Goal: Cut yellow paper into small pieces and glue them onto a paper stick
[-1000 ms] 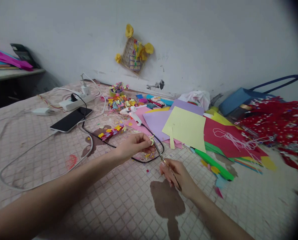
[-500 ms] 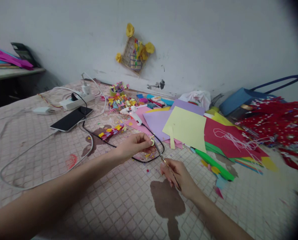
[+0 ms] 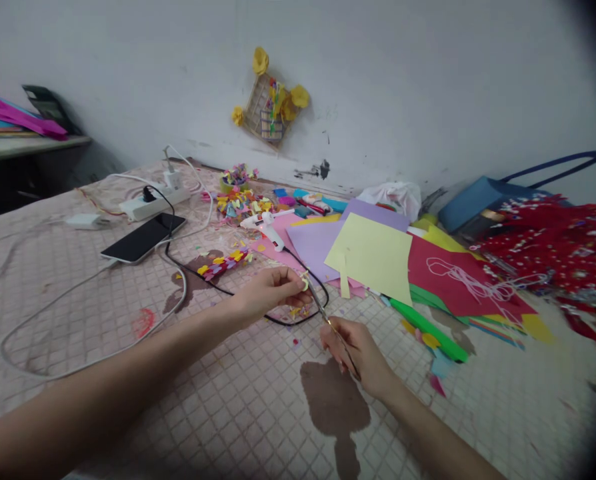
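Note:
Between the thumb and fingers of my left hand (image 3: 273, 293) is pinched a small pale yellow paper piece (image 3: 305, 281). My right hand (image 3: 354, 350) is closed around the handles of a pair of scissors (image 3: 323, 311), whose blades point up and left. The blade tips meet the yellow piece beside my left fingertips; whether they are cutting into it is too small to tell. Just beyond my hands, a pale yellow sheet (image 3: 375, 257) lies on other coloured papers, with a narrow yellow strip (image 3: 345, 277) over its edge.
A white glue gun (image 3: 265, 225) trails a black cable under my left hand. Behind it are heaped paper cutouts (image 3: 243, 203). A phone (image 3: 144, 238) and power strip (image 3: 155, 202) with white cables lie at left. Red decorations (image 3: 558, 247) and a blue bag (image 3: 483, 200) stand at right.

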`<action>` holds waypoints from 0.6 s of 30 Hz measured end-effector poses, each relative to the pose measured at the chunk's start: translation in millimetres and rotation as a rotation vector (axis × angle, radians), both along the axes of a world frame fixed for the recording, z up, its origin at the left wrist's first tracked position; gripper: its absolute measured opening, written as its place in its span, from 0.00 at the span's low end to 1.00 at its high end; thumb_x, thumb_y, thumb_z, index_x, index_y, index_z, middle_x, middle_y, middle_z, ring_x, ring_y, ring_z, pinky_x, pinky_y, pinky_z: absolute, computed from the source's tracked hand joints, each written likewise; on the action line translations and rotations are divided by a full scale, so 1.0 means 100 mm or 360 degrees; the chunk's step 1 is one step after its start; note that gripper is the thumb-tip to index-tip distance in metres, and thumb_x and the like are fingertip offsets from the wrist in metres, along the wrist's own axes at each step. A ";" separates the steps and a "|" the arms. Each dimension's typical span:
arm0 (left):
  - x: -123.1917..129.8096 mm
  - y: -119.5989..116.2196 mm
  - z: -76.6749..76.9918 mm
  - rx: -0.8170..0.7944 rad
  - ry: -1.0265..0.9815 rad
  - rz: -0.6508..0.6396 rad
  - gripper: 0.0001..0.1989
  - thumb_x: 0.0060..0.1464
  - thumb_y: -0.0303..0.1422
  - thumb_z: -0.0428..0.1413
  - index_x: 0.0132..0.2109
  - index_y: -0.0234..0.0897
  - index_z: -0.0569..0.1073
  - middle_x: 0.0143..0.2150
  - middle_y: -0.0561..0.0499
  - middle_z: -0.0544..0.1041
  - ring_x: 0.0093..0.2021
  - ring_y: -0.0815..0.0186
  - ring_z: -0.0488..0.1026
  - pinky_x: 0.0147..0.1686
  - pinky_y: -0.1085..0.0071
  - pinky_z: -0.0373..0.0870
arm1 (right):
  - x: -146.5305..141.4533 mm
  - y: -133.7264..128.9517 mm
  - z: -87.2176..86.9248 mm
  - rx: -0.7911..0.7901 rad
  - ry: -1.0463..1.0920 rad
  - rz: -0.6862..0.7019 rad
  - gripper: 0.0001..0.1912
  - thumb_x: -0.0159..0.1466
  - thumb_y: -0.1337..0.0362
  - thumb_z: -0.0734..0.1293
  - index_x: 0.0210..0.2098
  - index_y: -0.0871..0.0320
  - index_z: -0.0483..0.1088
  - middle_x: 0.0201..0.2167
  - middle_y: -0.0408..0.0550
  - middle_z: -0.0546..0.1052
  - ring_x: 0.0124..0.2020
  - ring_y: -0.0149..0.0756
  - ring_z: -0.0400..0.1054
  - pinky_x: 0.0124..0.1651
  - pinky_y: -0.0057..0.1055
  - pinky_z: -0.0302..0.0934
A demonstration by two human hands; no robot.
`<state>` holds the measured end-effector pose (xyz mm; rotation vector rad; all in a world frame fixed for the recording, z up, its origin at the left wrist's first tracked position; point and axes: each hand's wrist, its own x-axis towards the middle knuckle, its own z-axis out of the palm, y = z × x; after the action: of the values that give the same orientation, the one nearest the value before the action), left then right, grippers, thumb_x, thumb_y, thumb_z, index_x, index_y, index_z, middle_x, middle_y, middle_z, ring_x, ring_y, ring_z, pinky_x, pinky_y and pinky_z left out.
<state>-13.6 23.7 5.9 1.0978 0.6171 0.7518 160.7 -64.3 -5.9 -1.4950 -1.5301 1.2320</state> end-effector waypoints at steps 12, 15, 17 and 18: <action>0.01 -0.01 -0.01 0.0015 0.0006 0.0009 0.11 0.47 0.35 0.58 0.30 0.31 0.67 0.29 0.49 0.76 0.30 0.71 0.73 0.36 0.71 0.67 | -0.02 0.00 0.01 0.0013 0.0007 -0.0012 0.22 0.57 0.47 0.60 0.18 0.57 0.56 0.12 0.35 0.56 0.12 0.24 0.50 0.14 0.22 0.44; 0.00 0.00 -0.02 0.0017 -0.0003 0.0003 0.10 0.48 0.34 0.58 0.30 0.31 0.67 0.29 0.49 0.75 0.31 0.71 0.73 0.36 0.71 0.67 | -0.03 0.00 0.02 0.0016 -0.0012 -0.0007 0.22 0.57 0.48 0.60 0.18 0.57 0.56 0.11 0.35 0.55 0.12 0.24 0.50 0.15 0.23 0.43; 0.00 0.00 -0.02 0.0016 -0.0001 0.0001 0.10 0.48 0.34 0.58 0.30 0.31 0.67 0.29 0.50 0.75 0.31 0.71 0.73 0.36 0.72 0.67 | -0.02 -0.01 0.02 0.0035 -0.0046 0.0011 0.22 0.58 0.48 0.59 0.18 0.57 0.56 0.11 0.35 0.55 0.12 0.24 0.50 0.15 0.23 0.44; 0.00 0.00 -0.02 0.0016 -0.0001 0.0000 0.10 0.48 0.34 0.58 0.30 0.31 0.67 0.28 0.50 0.75 0.31 0.71 0.73 0.36 0.72 0.67 | -0.02 -0.01 0.02 0.0044 -0.0065 0.0018 0.22 0.59 0.48 0.58 0.18 0.57 0.56 0.11 0.35 0.55 0.12 0.24 0.50 0.15 0.23 0.44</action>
<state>-13.2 23.3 4.2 1.1070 0.6136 0.7561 158.8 -65.0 -4.1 -1.5041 -1.5783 1.1885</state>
